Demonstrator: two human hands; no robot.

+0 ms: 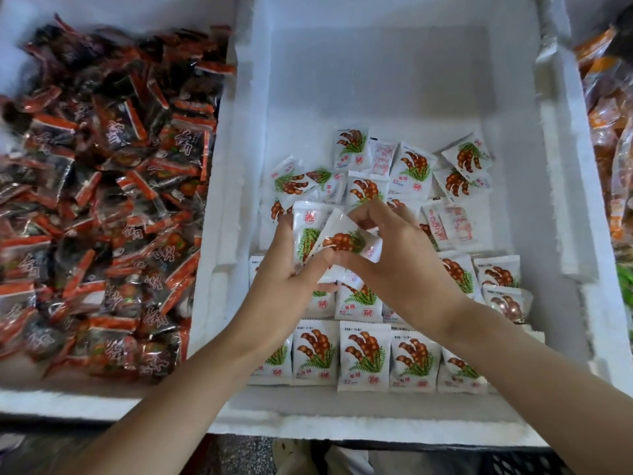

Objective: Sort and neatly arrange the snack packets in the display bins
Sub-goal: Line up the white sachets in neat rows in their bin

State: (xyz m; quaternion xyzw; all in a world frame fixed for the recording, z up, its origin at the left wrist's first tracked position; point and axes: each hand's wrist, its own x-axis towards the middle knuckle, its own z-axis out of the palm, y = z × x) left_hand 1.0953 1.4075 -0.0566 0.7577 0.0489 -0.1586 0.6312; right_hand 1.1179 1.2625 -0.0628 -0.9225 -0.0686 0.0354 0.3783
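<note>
A white foam bin (404,80) in the middle holds small white snack packets printed with brown pods and green leaves. A neat row of them (364,356) lines the front; a loose heap (414,169) lies further back. My left hand (291,269) grips an upright white packet (305,231) above the bin. My right hand (394,255) pinches another white packet (346,240), tilted, right beside the first one. The two hands touch at the fingertips.
The left foam bin (102,395) is piled with red and black snack packets (102,200). Orange packets (613,132) fill a bin at the right edge. The far half of the middle bin shows bare white floor.
</note>
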